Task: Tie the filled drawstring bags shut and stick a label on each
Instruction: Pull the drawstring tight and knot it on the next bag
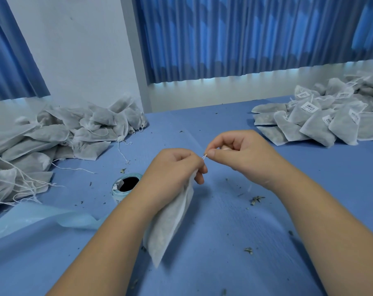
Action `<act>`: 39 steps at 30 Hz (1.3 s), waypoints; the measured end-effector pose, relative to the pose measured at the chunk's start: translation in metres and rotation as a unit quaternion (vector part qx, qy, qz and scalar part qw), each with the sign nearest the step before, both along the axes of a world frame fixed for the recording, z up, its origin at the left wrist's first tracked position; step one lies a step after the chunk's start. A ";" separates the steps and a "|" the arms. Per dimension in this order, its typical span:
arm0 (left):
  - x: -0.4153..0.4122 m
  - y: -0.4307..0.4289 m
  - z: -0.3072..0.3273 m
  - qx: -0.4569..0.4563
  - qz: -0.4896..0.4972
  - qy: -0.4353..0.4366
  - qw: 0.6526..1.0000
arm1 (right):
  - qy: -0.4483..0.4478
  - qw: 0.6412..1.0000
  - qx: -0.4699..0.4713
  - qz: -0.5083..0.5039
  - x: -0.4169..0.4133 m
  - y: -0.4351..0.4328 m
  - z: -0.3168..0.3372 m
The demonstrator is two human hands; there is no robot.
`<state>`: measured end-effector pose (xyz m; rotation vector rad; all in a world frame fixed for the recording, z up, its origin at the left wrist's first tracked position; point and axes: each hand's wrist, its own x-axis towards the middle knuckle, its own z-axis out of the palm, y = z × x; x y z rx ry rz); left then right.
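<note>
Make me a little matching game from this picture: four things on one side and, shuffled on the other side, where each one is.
Things
1. held bag
2. drawstring
3. label roll
4. labelled bags

Places
A. standing on the table, left of the left hand
B. heaped at the table's far right
C. pinched by the right hand
D. gripped at its top by the left hand

Pairs: 1-D, 2-C, 3-A, 4-B
</note>
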<state>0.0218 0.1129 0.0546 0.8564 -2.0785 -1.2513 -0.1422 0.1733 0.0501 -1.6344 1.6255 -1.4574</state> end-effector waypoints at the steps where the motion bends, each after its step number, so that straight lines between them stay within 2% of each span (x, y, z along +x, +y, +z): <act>1: 0.001 -0.001 0.000 0.007 -0.003 0.006 1.000 | 0.003 1.000 -0.004 -0.007 0.000 -0.001 -0.001; 6: 0.003 -0.006 -0.001 0.067 -0.005 0.090 0.994 | 0.028 0.998 -0.005 -0.059 0.004 -0.007 -0.007; 10: 0.001 -0.007 -0.002 0.057 0.042 0.137 0.988 | 0.083 0.996 0.033 -0.029 0.012 -0.007 -0.010; 15: -0.001 -0.007 -0.006 -0.098 0.116 0.061 0.986 | 0.103 0.993 0.055 0.025 0.017 0.000 -0.005; 19: -0.001 -0.006 -0.007 -0.117 0.060 -0.021 0.991 | 0.062 0.997 0.032 0.039 0.015 0.005 0.002; 22: 0.002 -0.006 -0.007 -0.075 -0.028 -0.058 0.995 | 0.056 0.998 0.027 0.004 0.011 0.003 0.002; 24: 0.003 -0.008 -0.007 -0.036 -0.067 -0.046 0.996 | 0.051 0.998 0.023 -0.020 0.008 0.000 -0.001; 27: 0.002 -0.012 -0.006 0.066 -0.069 0.005 0.995 | 0.062 0.997 0.036 -0.032 0.005 -0.005 -0.006; 30: 0.002 -0.018 -0.007 0.190 -0.068 0.047 0.978 | 0.082 0.992 0.086 -0.042 0.003 -0.009 -0.011; 33: 0.001 -0.023 -0.007 0.294 -0.091 0.079 0.948 | 0.184 0.968 0.154 -0.066 0.001 -0.009 -0.014; 35: 0.002 -0.026 -0.008 0.332 -0.105 0.092 0.933 | 0.247 0.953 0.146 -0.098 0.000 -0.010 -0.014; 37: 0.002 -0.027 -0.009 0.346 -0.115 0.100 0.926 | 0.197 0.972 0.065 -0.111 0.004 -0.008 -0.009; 39: 0.002 -0.028 -0.009 0.348 -0.117 0.103 0.924 | 0.072 0.995 -0.003 -0.065 0.009 -0.004 -0.003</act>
